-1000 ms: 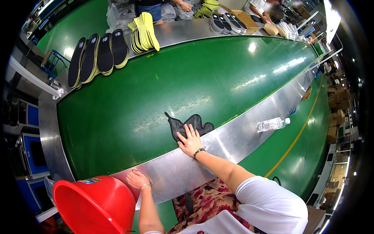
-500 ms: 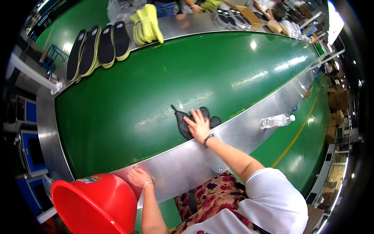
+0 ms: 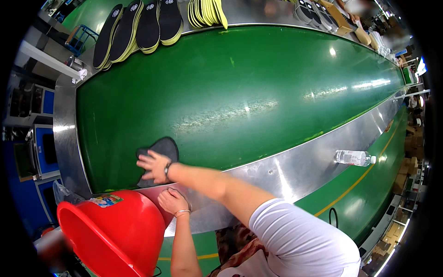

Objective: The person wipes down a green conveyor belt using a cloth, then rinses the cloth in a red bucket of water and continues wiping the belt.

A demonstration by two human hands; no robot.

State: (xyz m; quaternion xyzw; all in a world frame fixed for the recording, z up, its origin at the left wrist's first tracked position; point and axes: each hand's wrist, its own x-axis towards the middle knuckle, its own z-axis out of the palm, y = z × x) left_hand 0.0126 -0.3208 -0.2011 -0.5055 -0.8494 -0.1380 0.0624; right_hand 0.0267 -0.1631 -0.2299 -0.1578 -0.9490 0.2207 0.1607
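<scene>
My right hand (image 3: pixel 155 167) lies with fingers spread over a flat black piece (image 3: pixel 167 147) on the green belt, close to the belt's near edge. The piece has a rounded outline and looks like thin fabric or foam; my palm and fingers cover part of it, so its full shape is hidden. On the metal edge just below, my left hand (image 3: pixel 173 201) rests with its fingers curled in, and whatever they may hold is out of sight. Right beside that hand stands a red plastic bucket (image 3: pixel 115 231), tipped with its mouth toward the lower left.
The green belt (image 3: pixel 258 74) runs off to the right inside a metal border (image 3: pixel 258 180). Stacks of black-and-yellow insoles (image 3: pixel 147 27) and a yellow stack (image 3: pixel 207 14) lie along the far edge. A clear bottle (image 3: pixel 354 158) lies on the near metal border at right.
My right hand has swept left along the belt with black material under it, ending near my left hand and the bucket. The view has shifted; my left hand stays by the bucket.
</scene>
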